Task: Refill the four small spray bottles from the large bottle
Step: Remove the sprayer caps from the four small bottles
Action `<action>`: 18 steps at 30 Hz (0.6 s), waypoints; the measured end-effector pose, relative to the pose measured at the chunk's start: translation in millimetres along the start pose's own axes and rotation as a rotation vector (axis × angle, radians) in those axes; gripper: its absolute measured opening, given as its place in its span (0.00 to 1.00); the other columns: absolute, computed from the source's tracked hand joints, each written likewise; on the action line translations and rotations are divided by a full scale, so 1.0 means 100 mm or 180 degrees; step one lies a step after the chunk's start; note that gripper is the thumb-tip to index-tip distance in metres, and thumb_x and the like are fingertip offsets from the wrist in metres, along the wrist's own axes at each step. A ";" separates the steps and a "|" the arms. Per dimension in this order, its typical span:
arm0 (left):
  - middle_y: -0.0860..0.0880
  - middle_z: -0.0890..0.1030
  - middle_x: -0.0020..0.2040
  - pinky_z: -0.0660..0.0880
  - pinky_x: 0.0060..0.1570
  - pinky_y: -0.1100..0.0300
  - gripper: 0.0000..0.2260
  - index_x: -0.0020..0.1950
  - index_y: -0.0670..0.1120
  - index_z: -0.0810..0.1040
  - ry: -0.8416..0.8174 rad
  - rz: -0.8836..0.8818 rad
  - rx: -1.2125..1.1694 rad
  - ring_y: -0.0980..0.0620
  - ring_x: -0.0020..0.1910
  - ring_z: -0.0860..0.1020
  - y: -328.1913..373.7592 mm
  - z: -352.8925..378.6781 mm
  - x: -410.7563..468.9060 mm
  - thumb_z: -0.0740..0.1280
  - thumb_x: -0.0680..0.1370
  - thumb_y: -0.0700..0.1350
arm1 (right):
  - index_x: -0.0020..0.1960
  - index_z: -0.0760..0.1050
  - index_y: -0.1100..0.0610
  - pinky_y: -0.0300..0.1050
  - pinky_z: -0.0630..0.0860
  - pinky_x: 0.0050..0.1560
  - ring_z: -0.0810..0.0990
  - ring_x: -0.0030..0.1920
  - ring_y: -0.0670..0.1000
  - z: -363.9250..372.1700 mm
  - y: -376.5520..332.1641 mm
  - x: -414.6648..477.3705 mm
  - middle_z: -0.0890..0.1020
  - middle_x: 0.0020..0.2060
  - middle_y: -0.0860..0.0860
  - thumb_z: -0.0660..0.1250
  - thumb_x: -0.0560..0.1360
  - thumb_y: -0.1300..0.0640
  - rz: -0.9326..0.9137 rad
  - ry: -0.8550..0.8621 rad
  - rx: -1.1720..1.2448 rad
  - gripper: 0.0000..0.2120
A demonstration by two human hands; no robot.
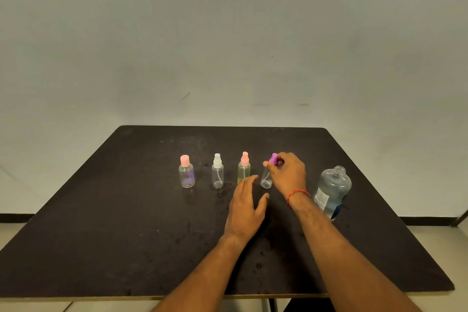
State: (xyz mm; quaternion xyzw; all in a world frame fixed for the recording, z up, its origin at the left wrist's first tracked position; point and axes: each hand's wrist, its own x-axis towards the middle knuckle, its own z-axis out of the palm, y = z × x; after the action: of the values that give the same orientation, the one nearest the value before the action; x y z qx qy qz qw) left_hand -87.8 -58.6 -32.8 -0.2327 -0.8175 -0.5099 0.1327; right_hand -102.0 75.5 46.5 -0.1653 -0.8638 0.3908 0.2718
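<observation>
Desk: Any writing you can read?

Me: None. The large bottle [334,190] carries a white label [321,200] of fine print, too small for me to read from the head view, with a dark blue patch below it. No brand I can make out. The small bottles bear no text that I can see.

Desk: How does the large one look?

Me: Clear plastic, clear liquid inside, threaded neck uncapped. It stands at the right end of the row on the black table [101,235], just beyond the right forearm.

Desk: And the four small ones?

Me: In a line mid-table, all upright. From the left: a squat round bottle [187,175] with a pink cap and a purple patch on its side; a clear spray bottle [217,175] with a white head and a dip tube showing; a yellow-tinted spray bottle [244,171] with a pink head; a clear bottle [266,180] nearest the large one.

Desk: Hands?

Me: The right hand [288,175], with a red thread [298,194] round the wrist, has its fingertips curled on that last bottle's purple spray head [273,158], pinching it. The left hand [247,208] is spread loose, fingers relaxed, holding nothing, just in front of the yellow-tinted one and beside the clear bottle's base. I cannot tell whether it touches the table.
</observation>
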 end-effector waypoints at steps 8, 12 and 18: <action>0.56 0.79 0.60 0.79 0.58 0.57 0.16 0.65 0.51 0.74 -0.0166 0.0098 -0.0364 0.60 0.58 0.79 -0.02 0.00 -0.02 0.70 0.79 0.50 | 0.37 0.78 0.53 0.33 0.72 0.34 0.74 0.31 0.43 -0.29 -0.13 -0.57 0.78 0.31 0.45 0.75 0.70 0.56 -0.0343 -0.0216 0.0457 0.06; 0.56 0.81 0.52 0.79 0.51 0.59 0.17 0.58 0.50 0.75 -0.0242 0.0178 -0.0354 0.59 0.52 0.80 -0.03 0.00 -0.03 0.63 0.77 0.61 | 0.39 0.78 0.53 0.33 0.72 0.36 0.75 0.33 0.43 -0.33 -0.11 -0.55 0.80 0.34 0.45 0.75 0.70 0.59 -0.0500 -0.0464 0.0412 0.06; 0.55 0.80 0.46 0.76 0.44 0.58 0.17 0.55 0.49 0.73 -0.0444 0.0038 -0.0640 0.56 0.43 0.79 -0.05 0.03 -0.01 0.64 0.79 0.62 | 0.45 0.80 0.51 0.38 0.77 0.44 0.79 0.43 0.47 -0.43 -0.17 -0.42 0.80 0.42 0.47 0.75 0.70 0.61 -0.0837 -0.1054 0.0258 0.08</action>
State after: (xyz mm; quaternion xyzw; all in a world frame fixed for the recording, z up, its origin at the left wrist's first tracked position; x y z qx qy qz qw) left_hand -89.6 -58.3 -38.8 -0.2845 -0.7681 -0.5711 0.0545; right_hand -43.4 69.0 68.7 0.0264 -0.8943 0.4082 0.1812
